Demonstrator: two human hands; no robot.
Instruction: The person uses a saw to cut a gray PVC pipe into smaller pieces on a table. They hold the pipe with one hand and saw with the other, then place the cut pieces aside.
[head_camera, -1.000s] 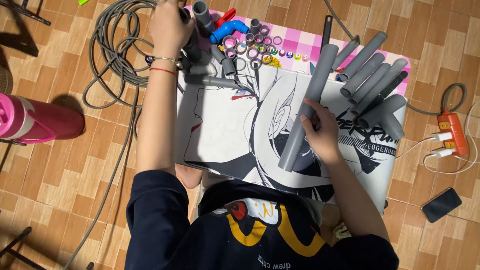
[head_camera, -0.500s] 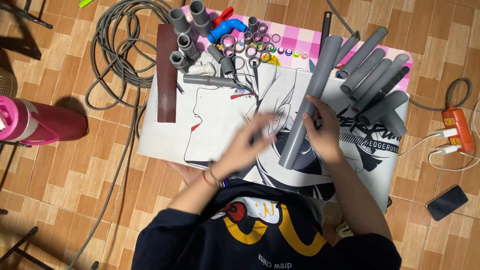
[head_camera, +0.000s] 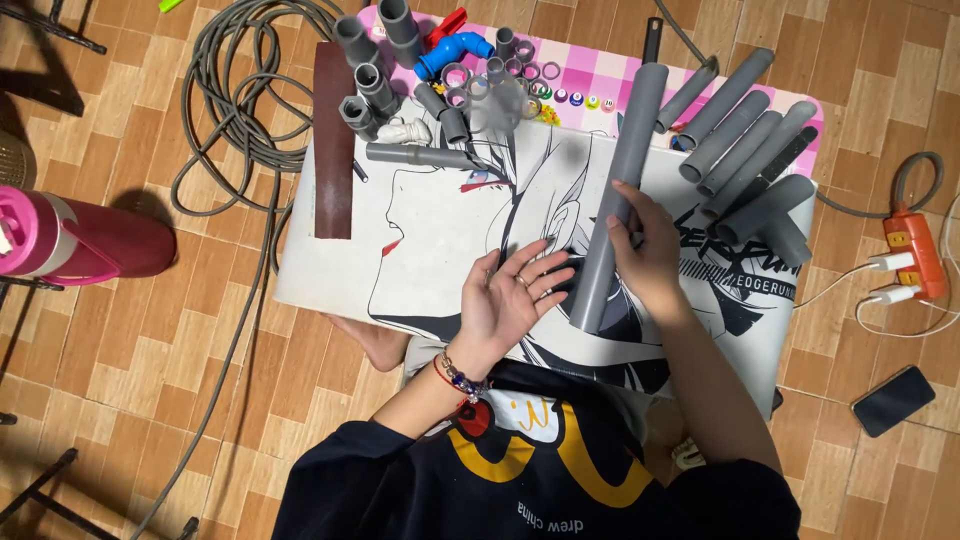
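Head view, right hand (head_camera: 650, 250) grip clamped on long grey pipe (head_camera: 618, 190), left hand (head_camera: 510, 300) open just beside it

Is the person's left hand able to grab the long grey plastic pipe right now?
Probably yes. The left hand lies open, palm up, right beside the long grey plastic pipe, with nothing between them; the right hand already holds the pipe.

A dark, blank rectangular phone screen (head_camera: 893, 400) lies on the tiled floor at the right edge.
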